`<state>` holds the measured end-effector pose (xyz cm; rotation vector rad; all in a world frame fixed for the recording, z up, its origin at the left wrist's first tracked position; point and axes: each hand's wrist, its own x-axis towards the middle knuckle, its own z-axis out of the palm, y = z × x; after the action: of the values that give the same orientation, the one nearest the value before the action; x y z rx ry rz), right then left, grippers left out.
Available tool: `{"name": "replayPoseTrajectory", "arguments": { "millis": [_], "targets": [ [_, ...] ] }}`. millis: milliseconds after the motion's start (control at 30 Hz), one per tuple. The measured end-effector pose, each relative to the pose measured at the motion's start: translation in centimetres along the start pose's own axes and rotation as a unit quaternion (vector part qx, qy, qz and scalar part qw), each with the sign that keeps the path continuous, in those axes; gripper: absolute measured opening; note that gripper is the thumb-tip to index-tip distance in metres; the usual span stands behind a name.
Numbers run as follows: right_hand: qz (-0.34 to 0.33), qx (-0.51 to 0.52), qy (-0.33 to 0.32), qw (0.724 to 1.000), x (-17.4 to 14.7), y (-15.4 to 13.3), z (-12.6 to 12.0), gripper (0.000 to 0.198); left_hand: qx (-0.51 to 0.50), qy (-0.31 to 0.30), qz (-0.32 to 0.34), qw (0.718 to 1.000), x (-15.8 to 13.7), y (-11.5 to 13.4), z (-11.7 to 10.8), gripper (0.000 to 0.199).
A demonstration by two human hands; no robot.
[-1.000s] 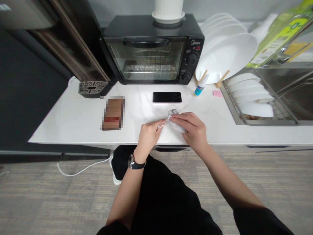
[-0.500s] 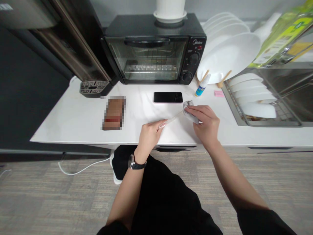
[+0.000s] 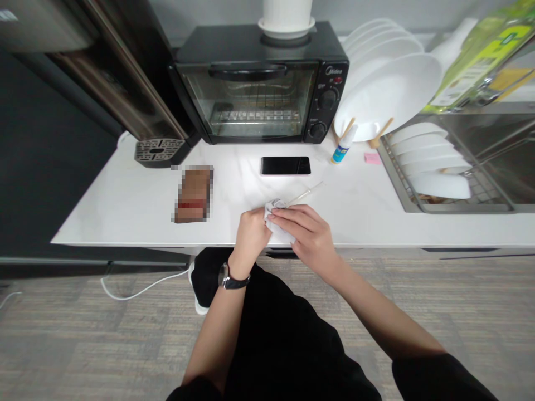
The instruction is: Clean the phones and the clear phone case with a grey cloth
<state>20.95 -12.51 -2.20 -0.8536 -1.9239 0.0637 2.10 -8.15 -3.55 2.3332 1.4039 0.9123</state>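
A thin clear plastic piece point(image 3: 308, 191), seen nearly edge-on and much like a phone case, slants up to the right above the white counter. My left hand point(image 3: 252, 231) is closed on its near end, with the fingertips partly hidden. In my right hand point(image 3: 311, 231) a crumpled whitish cloth point(image 3: 275, 207) is pinched. It presses around the clear piece, right beside the left fingers. Behind the hands a black phone point(image 3: 286, 165) lies flat. A small spray bottle point(image 3: 341, 151) with a blue label stands farther right.
A pixelated brown item point(image 3: 193, 195) lies on the counter point(image 3: 125, 217) at left. At the back are a black toaster oven point(image 3: 254, 100), a dark drink machine point(image 3: 156, 150) and racked white plates point(image 3: 388, 94). Bowls point(image 3: 438, 184) sit in the sink at right, near a pink block point(image 3: 371, 158).
My right hand has slid the cloth left and toward me along the clear piece, from its far end to my left fingers. The left hand has barely moved.
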Motion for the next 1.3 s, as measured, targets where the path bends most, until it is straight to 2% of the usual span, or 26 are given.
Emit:
{"name": "replayPoseTrajectory", "arguments": {
  "millis": [133, 300, 500, 833, 1033, 1200, 1300],
  "targets": [
    [-0.004, 0.017, -0.015, 1.000, 0.0, 0.4, -0.2, 0.065, 0.004, 0.010, 0.012, 1.000, 0.0, -0.1, 0.1, 0.029],
    [-0.007, 0.009, -0.010, 1.000, 0.1, 1.9, -1.2, 0.077, -0.021, 0.010, 0.008, 1.000, 0.0, 0.2, 0.0, 0.030],
    [0.006, -0.037, 0.009, 0.999, 0.1, 4.2, -2.9, 0.087, -0.106, 0.013, 0.021, 0.994, -0.1, 0.6, 0.0, 0.028],
    [0.033, -0.124, 0.072, 0.989, 0.3, 7.9, -5.1, 0.072, -0.117, 0.008, 0.002, 0.993, -0.2, 0.6, 0.0, 0.027],
    [0.048, -0.144, 0.082, 0.985, -0.1, 7.5, -4.4, 0.067, -0.112, 0.002, -0.012, 0.994, 0.0, 0.9, -0.1, 0.027],
    [0.026, -0.109, 0.066, 0.992, -0.3, 5.8, -3.3, 0.082, -0.107, 0.011, 0.003, 0.994, 0.0, 0.8, 0.0, 0.027],
    [0.007, -0.086, 0.057, 0.995, -0.3, 4.0, -1.8, 0.089, -0.080, 0.014, 0.018, 0.997, 0.0, 0.7, 0.0, 0.025]
  ]
}}
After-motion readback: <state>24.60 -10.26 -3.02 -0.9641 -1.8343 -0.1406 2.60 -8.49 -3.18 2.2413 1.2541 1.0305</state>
